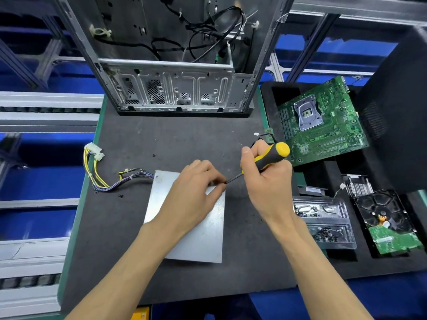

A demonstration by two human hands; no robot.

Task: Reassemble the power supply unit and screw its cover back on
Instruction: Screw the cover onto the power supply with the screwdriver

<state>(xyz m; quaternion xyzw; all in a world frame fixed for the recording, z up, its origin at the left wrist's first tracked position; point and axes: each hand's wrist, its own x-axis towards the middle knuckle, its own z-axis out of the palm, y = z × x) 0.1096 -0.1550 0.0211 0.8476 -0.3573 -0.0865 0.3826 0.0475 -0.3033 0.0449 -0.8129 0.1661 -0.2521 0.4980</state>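
The power supply unit [198, 236] lies on the dark mat with its grey metal cover facing up. Its cable bundle [101, 179] with white plugs trails off to the left. My right hand [268, 179] grips the black and yellow screwdriver [270, 155], whose shaft slants down and left to the cover's far right corner. My left hand [196, 195] rests on the cover, and its thumb and fingers pinch around the screwdriver's tip; whatever is at the tip is hidden by the fingers. One loose black screw [120, 195] lies left of the unit, another [154, 155] farther back.
An open computer case [175, 88] stands at the back of the mat. To the right a black foam tray holds a green motherboard [323, 121], a hard drive [390, 222] and a heatsink. A clear plastic tray [328, 227] with several screws sits right of my right wrist.
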